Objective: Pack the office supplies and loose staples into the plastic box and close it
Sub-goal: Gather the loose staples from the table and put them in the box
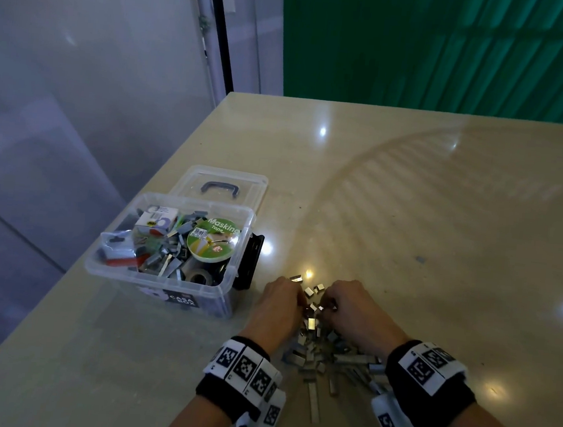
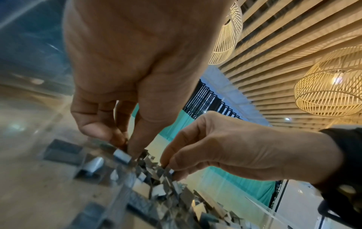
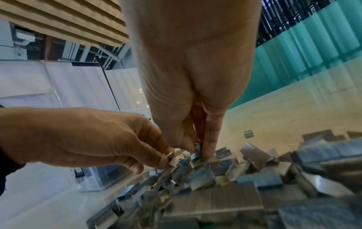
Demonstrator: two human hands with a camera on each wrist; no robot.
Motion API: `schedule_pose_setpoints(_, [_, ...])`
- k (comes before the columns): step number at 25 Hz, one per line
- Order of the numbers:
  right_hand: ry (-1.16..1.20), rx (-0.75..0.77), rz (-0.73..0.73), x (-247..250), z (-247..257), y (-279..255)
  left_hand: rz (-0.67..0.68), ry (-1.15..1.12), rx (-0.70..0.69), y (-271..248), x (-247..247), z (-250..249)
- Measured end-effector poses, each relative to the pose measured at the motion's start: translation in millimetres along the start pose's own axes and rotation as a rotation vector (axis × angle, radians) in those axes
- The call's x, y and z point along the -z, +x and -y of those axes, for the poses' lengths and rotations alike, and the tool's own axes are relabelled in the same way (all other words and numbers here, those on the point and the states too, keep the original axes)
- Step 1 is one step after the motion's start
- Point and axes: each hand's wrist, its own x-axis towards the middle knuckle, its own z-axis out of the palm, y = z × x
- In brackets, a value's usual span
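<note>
open "casa box" plastic box (image 1: 160, 279) held "masking tape" roll (image 1: 213, 243), staple strips; left hand (image 1: 280, 304) and right hand (image 1: 353, 308) each pinched loose staples (image 1: 322, 362) on table (image 1: 411, 208).

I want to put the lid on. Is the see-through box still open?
Open. The plastic box has no cover on top; its lid lies behind it on the table.

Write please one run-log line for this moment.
left hand: pinches staples | right hand: pinches staples | plastic box: open, part filled | lid: off
</note>
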Motion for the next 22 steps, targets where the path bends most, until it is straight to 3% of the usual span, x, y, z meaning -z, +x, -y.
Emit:
schedule_pose_setpoints(6, [0.058, -0.019, -0.058, 24.8, -0.2, 6.0, -0.039, -0.021, -0.176, -13.7, 31.0, -16.2])
schedule_pose_setpoints(9, [0.062, 0.081, -0.089, 47.9, 17.3, 9.7, -0.004, -0.079, -0.273, -35.5, 63.9, -29.7])
schedule_pose_setpoints(11, [0.073, 0.155, -0.113, 62.9, 47.3, 19.6, -0.058, -0.101, -0.306, -47.9, 99.4, -26.2])
schedule_pose_setpoints(17, [0.194, 0.288, -0.143, 72.8, 153.3, 52.5, -0.345, -0.129, -0.215, -59.3, 195.1, 41.3])
schedule_pose_setpoints(22, [0.271, 0.313, -0.073, 51.0, 206.4, 98.2, -0.378, 0.008, -0.111, -35.0, 235.9, 105.4])
